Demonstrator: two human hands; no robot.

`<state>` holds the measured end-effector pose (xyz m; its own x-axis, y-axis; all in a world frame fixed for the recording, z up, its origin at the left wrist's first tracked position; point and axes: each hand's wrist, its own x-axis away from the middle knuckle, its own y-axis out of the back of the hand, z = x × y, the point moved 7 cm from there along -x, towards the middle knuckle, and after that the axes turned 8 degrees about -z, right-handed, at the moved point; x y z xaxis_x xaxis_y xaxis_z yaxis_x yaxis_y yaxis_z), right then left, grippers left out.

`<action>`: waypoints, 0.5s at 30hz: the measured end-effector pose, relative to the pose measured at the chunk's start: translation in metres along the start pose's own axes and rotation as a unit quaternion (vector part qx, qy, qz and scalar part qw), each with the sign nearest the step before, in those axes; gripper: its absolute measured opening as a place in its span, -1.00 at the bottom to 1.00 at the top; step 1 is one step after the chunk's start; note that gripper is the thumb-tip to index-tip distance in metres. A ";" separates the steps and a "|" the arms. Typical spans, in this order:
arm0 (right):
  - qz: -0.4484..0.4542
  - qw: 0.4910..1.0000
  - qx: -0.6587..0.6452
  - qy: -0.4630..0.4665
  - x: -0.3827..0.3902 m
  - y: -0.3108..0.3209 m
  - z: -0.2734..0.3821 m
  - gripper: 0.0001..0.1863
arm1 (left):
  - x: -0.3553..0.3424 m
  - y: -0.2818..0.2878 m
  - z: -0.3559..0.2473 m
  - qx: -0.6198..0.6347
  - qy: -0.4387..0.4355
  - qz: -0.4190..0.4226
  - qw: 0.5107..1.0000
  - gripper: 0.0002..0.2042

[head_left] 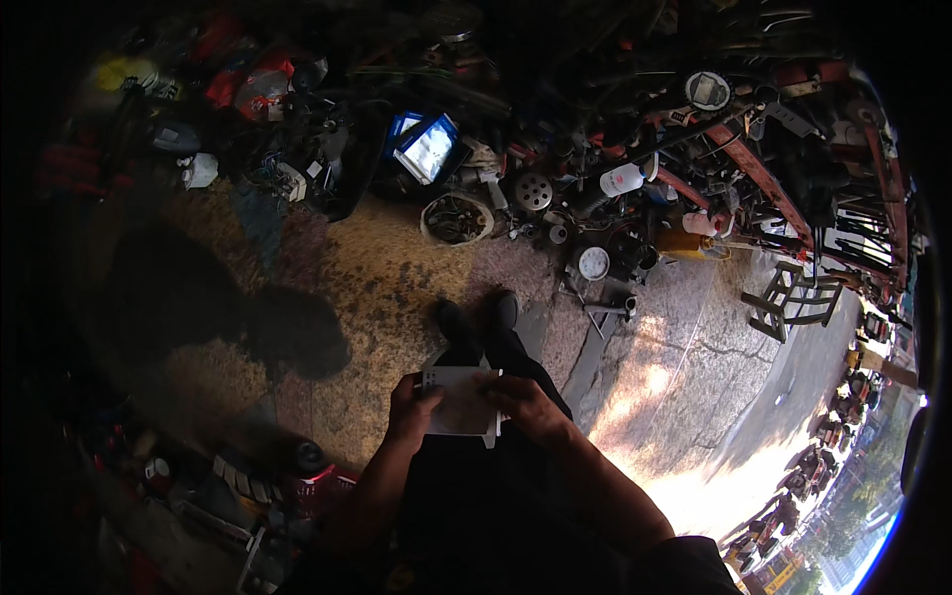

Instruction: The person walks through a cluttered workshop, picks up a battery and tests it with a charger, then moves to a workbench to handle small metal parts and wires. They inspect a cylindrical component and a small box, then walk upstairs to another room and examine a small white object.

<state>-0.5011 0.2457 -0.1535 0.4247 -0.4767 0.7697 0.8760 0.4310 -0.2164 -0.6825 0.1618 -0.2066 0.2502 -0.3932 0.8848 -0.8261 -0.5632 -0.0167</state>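
A flat, pale grey-white packet (pixel 459 402), perhaps a small carton, is held up in front of my dark trousers. Small dark print shows at its upper left, and a narrow flap or sheet sticks out past its lower right corner. My left hand (pixel 408 409) grips its left edge, thumb on top. On the other side my right hand (pixel 528 405) pinches the upper right edge, the thumb and fingers on or near the corner. The undersides of the fingers are hidden. Below them are my dark shoes (pixel 455 321) on the stained concrete floor (pixel 387 268).
Blue-and-white boxes (pixel 428 149) lie on the heap ahead, beside a round basket (pixel 456 218) of small parts. A white bottle (pixel 622 180), a pale-topped can (pixel 593 263) and a wooden stool (pixel 790 300) stand to the right. A red crate (pixel 322 488) sits at the lower left.
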 end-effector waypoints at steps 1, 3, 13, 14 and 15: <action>0.003 1.000 0.005 -0.005 -0.001 0.000 0.001 -0.58 | 0.002 0.001 -0.001 0.013 -0.011 -0.008 1.000 -0.71; 0.010 1.000 -0.002 -0.003 -0.002 0.001 0.005 -0.61 | 0.005 0.004 -0.002 0.011 -0.019 -0.020 1.000 -0.70; 0.052 0.996 0.071 -0.007 0.007 0.030 0.015 -0.62 | 0.019 -0.011 0.009 0.033 -0.040 -0.013 0.999 -0.52; 0.048 0.997 0.064 -0.019 0.008 0.034 0.014 -0.63 | 0.021 -0.015 0.009 0.030 -0.041 -0.014 0.999 -0.52; 0.045 0.997 0.060 -0.023 0.008 0.037 0.013 -0.64 | 0.023 -0.019 0.007 0.032 -0.043 -0.013 0.998 -0.52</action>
<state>-0.4677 0.2679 -0.1473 0.4879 -0.3975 0.7772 0.7993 0.5612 -0.2148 -0.6575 0.1577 -0.1891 0.3167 -0.4373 0.8417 -0.7853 -0.6186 -0.0259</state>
